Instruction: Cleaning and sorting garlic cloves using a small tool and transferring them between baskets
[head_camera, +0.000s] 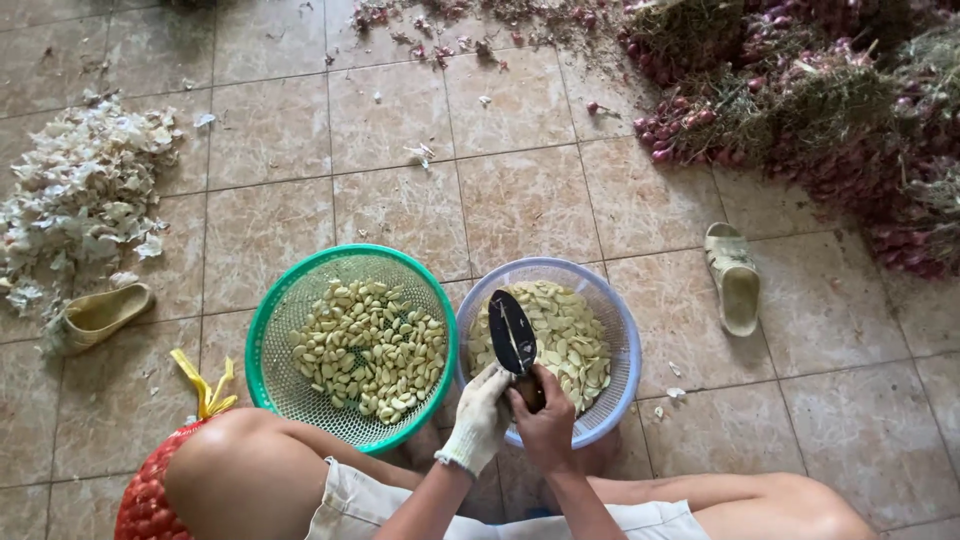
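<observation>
Dark-bladed knife (512, 335) — blade up, tilted left, above pale basket (620, 330) of peeled cloves.

White knit glove on left hand (480, 415), pale shorts (350, 505).

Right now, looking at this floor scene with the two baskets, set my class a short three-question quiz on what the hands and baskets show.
1. True or false: the left hand wears a white glove and the right hand is bare.
2. Which basket lies under the knife? A) the green basket B) the pale purple basket C) neither
3. Fill in: the heap of white papery skins lies on the floor beyond the ____ basket.

Key: 1 true. 2 B; the right hand grips the knife handle, blade pointing away, above the sliced cloves. 3 green; that basket holds whole peeled cloves.
</observation>
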